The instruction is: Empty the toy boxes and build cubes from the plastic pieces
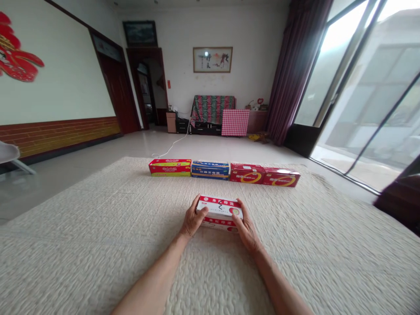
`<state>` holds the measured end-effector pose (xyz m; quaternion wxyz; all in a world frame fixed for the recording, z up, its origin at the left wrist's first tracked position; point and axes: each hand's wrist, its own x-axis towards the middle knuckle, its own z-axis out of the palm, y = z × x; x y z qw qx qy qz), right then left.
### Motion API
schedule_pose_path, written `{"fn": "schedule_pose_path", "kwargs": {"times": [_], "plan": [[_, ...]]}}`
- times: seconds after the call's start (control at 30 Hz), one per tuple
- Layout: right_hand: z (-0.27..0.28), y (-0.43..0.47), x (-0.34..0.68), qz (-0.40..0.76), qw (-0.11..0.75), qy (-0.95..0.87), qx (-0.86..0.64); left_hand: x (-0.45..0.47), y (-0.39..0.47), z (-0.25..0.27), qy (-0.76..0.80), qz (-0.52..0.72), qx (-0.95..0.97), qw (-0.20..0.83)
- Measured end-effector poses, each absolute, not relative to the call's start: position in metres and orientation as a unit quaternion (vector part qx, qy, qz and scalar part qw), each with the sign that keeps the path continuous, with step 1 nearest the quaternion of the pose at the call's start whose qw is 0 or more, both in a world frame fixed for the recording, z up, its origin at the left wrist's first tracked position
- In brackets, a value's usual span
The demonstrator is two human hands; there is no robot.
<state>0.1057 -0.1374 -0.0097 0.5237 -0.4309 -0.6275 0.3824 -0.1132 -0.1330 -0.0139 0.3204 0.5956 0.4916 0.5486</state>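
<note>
A white and red ink paste box (216, 212) with Chinese print is gripped at its two ends, just above or on the quilted cover; I cannot tell which. My left hand (193, 220) wraps its left end, thumb on the upper edge. At the right end my right hand (246, 226) holds it the same way. Beyond it, several boxes form a row: a red and yellow-green box (169, 168), a blue battery box (210, 170), and two dark red boxes with yellow rings, one (246, 174) beside the other (281, 177).
The boxes stand on a cream quilted cover (138, 262). Behind it a white cord (172, 146) crosses the tiled floor toward a low cabinet (206, 128) draped with cloths. A white chair (9, 153) is at far left, a glass door (357, 100) at right.
</note>
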Motion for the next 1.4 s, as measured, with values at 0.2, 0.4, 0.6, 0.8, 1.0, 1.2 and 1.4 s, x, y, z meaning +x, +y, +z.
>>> {"fn": "schedule_pose_path", "kwargs": {"times": [0.2,0.4,0.6,0.8,1.0,1.2,1.4], "plan": [[-0.012,-0.132,0.112,0.378,0.522,-0.643,-0.415,-0.112,-0.137,-0.009,0.461,0.542,0.595,0.374],[-0.012,-0.132,0.112,0.422,0.522,-0.619,-0.409,-0.11,-0.137,-0.011,0.449,0.546,0.597,0.38],[-0.007,-0.133,0.108,0.417,0.533,-0.603,-0.423,-0.109,-0.136,-0.011,0.45,0.549,0.592,0.382],[-0.004,-0.135,0.105,0.408,0.543,-0.595,-0.43,-0.11,-0.136,-0.014,0.461,0.554,0.586,0.371],[-0.011,-0.135,0.103,0.379,0.552,-0.606,-0.43,-0.11,-0.137,-0.014,0.453,0.551,0.586,0.384],[-0.024,-0.134,0.1,0.376,0.547,-0.613,-0.43,-0.109,-0.137,-0.015,0.474,0.545,0.571,0.39],[-0.026,-0.134,0.102,0.379,0.547,-0.605,-0.438,-0.109,-0.137,-0.015,0.487,0.542,0.567,0.383]]}}
